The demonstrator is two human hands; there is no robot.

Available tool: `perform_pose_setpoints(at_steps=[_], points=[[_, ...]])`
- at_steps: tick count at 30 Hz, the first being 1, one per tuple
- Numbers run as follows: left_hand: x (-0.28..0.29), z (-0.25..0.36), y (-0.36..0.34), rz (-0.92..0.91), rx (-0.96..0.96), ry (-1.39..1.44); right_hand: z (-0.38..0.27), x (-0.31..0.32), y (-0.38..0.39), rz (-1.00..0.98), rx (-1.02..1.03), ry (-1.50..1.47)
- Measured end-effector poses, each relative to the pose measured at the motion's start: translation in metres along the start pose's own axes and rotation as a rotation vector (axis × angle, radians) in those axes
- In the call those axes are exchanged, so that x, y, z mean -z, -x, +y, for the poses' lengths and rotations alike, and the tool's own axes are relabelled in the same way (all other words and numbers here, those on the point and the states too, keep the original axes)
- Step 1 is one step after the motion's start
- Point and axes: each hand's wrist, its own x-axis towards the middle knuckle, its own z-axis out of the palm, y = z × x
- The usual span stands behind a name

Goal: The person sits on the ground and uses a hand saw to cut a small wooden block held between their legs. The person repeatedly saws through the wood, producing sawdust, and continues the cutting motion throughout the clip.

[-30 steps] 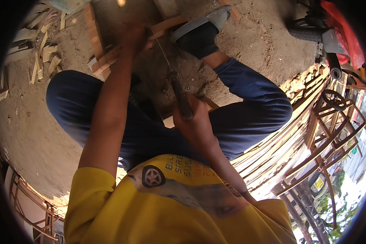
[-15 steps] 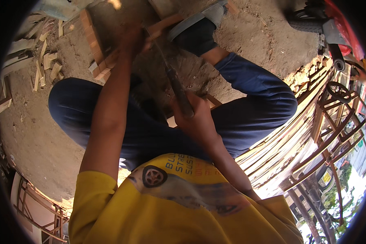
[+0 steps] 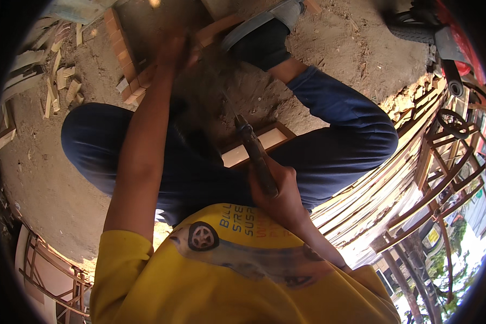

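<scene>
My right hand [image 3: 279, 189] is wrapped round the long dark handle of a saw [image 3: 256, 154], low in front of my lap. Its thin blade, seen nearly edge-on and blurred, points up and left toward my other hand. My left hand [image 3: 175, 51], dim and smeared, grips a reddish-brown wooden strip [image 3: 218, 31] near the blade's far end. Its fingertips are partly hidden. My shoed foot [image 3: 262, 27] rests against this strip at its right part. A row of reddish-brown wooden pieces [image 3: 120, 47] runs along the left, meeting more wood below my left hand.
A wooden frame with a pale panel [image 3: 256, 148] lies between my legs. Offcuts [image 3: 65, 89] are scattered on the dirt ground at left. Long wooden strips [image 3: 362, 186] are stacked at right, beside a curved wooden framework [image 3: 443, 183] and a dark wheel [image 3: 452, 124].
My right hand has drawn the saw back toward my body and slightly right, uncovering more of the panelled frame. My left hand stays at about the same place on the wood.
</scene>
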Motion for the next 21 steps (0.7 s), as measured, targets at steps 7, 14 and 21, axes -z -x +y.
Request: perform_pose_setpoints(at_steps=[7, 14, 21], points=[[-0.001, -0.005, 0.006, 0.041, -0.107, -0.037, -0.006, -0.025, -0.056, -0.063, -0.032, 0.033], [-0.004, -0.002, -0.005, -0.055, 0.050, -0.006, -0.013, 0.000, -0.040, -0.111, -0.107, -0.052], [-0.007, -0.003, -0.009, -0.110, 0.062, -0.080, -0.001, 0.004, 0.011, -0.051, 0.014, 0.069]])
